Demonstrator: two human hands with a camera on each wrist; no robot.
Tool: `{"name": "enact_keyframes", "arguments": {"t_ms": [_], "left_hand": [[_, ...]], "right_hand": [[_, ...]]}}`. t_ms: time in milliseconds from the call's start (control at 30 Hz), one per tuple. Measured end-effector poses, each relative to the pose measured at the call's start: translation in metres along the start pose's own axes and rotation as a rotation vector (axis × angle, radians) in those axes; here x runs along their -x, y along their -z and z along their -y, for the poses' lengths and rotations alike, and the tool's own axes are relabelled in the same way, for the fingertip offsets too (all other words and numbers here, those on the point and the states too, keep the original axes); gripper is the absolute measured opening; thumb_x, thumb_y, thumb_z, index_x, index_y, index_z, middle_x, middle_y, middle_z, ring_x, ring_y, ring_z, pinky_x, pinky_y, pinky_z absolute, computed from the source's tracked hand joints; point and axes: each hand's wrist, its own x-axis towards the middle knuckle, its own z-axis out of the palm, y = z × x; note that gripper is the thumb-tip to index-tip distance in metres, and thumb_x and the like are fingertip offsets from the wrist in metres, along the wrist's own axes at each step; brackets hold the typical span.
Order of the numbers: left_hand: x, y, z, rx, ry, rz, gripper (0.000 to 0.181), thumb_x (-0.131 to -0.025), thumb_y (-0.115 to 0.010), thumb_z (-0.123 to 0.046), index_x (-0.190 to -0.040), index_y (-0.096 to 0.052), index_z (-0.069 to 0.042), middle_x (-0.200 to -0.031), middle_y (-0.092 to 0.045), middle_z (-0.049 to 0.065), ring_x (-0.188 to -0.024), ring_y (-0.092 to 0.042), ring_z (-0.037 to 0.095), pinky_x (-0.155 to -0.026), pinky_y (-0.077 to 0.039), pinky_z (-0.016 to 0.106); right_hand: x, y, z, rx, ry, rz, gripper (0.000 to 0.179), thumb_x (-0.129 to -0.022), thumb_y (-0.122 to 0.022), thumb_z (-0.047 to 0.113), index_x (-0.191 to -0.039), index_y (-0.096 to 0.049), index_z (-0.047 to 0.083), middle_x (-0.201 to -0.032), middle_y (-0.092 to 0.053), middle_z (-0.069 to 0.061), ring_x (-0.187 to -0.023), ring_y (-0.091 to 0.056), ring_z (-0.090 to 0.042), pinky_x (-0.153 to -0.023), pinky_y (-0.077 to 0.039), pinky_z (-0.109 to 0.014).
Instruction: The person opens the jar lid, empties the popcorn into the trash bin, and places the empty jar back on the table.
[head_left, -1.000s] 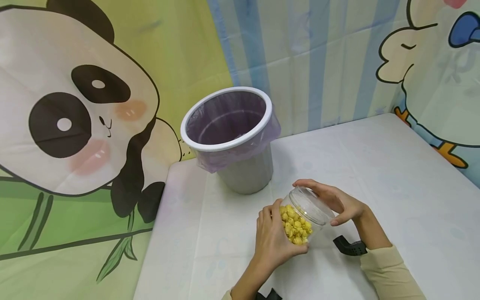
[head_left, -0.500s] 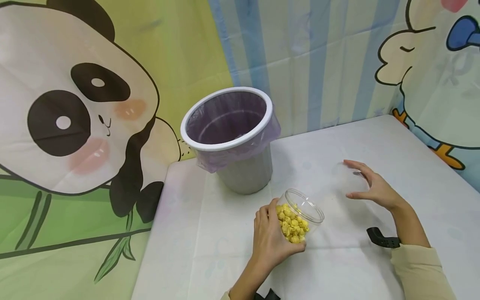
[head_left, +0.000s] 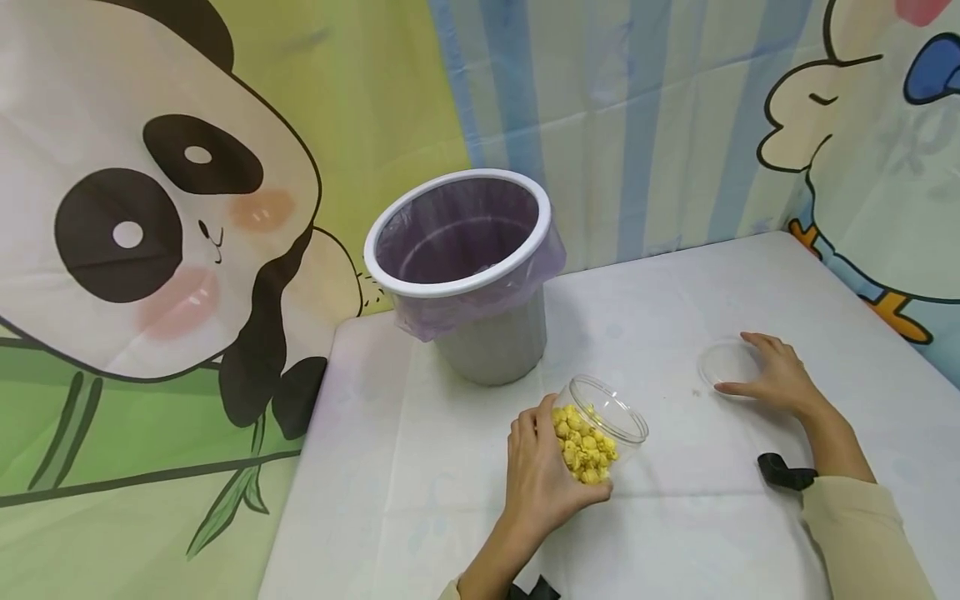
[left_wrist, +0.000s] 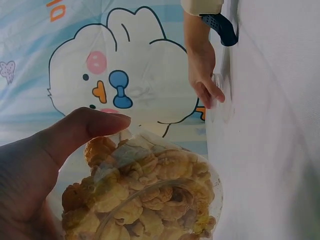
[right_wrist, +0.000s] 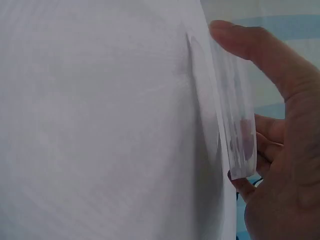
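My left hand (head_left: 542, 479) grips a clear plastic jar (head_left: 613, 407) by its side, fingers round the far side and thumb at the lower front. Yellow popcorn (head_left: 585, 446) fills much of the jar, which is tilted with its uncovered mouth toward the upper right. In the left wrist view the popcorn (left_wrist: 145, 200) shows through the clear wall. Farther right, my right hand (head_left: 783, 379) holds a round transparent lid (head_left: 726, 367) by its edge, close over the white table. The right wrist view shows the lid (right_wrist: 237, 110) between thumb and fingers.
A grey trash bin (head_left: 491, 342) with a white rim and a purple liner stands at the table's back left. Behind the white table (head_left: 450, 517) hang printed cloths with a panda (head_left: 247, 225) and stripes. Black wrist mounts (head_left: 783, 473) sit at both wrists.
My right hand has lifted the lid off the jar and carried it right, then lowered it close to the table. My left hand keeps the jar nearly in place.
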Motion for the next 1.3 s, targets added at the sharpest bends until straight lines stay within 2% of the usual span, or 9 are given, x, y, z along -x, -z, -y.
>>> {"name": "enact_keyframes", "arguments": {"t_ms": [267, 567, 1000, 1133, 1300], "left_hand": [[-0.002, 0.001, 0.001, -0.012, 0.005, -0.018, 0.109, -0.042, -0.081, -0.046, -0.134, -0.037, -0.009, -0.11, -0.046, 0.006, -0.097, -0.043, 0.018, -0.084, -0.039, 0.033], [-0.003, 0.001, 0.003, -0.014, 0.011, -0.031, 0.109, -0.041, -0.081, -0.046, -0.134, -0.036, -0.01, -0.11, -0.046, 0.006, -0.097, -0.043, 0.018, -0.084, -0.039, 0.033], [-0.003, 0.001, 0.006, -0.01, 0.019, -0.035, 0.109, -0.041, -0.081, -0.045, -0.133, -0.037, -0.01, -0.109, -0.046, 0.005, -0.096, -0.043, 0.018, -0.083, -0.039, 0.033], [-0.003, 0.001, 0.007, -0.014, 0.02, -0.03, 0.109, -0.041, -0.081, -0.045, -0.133, -0.037, -0.009, -0.109, -0.046, 0.005, -0.096, -0.043, 0.018, -0.083, -0.04, 0.033], [0.0, 0.0, 0.009, -0.009, 0.019, -0.022, 0.108, -0.042, -0.081, -0.045, -0.133, -0.036, -0.009, -0.109, -0.046, 0.006, -0.097, -0.043, 0.018, -0.083, -0.039, 0.033]], "right_hand": [[-0.002, -0.002, -0.011, 0.044, 0.014, -0.001, 0.11, -0.063, -0.081, 0.042, -0.14, -0.021, -0.008, -0.136, -0.02, -0.038, -0.121, -0.017, -0.058, -0.091, -0.017, -0.069], [-0.004, -0.003, -0.01, 0.044, 0.019, 0.034, 0.116, -0.064, -0.079, 0.047, -0.142, -0.014, -0.008, -0.138, -0.016, -0.038, -0.121, -0.013, -0.059, -0.092, -0.016, -0.069], [-0.008, -0.004, -0.012, 0.04, 0.049, 0.031, 0.113, -0.065, -0.08, 0.045, -0.141, -0.016, -0.009, -0.138, -0.019, -0.037, -0.123, -0.015, -0.056, -0.095, -0.014, -0.067], [-0.006, -0.004, -0.011, 0.029, 0.055, 0.045, 0.116, -0.065, -0.08, 0.044, -0.143, -0.012, -0.008, -0.14, -0.017, -0.037, -0.126, -0.013, -0.054, -0.098, -0.007, -0.065], [-0.003, -0.002, -0.01, 0.042, 0.061, 0.048, 0.12, -0.067, -0.078, 0.045, -0.145, -0.001, -0.004, -0.144, -0.003, -0.036, -0.13, 0.003, -0.053, -0.098, 0.004, -0.066]]}}
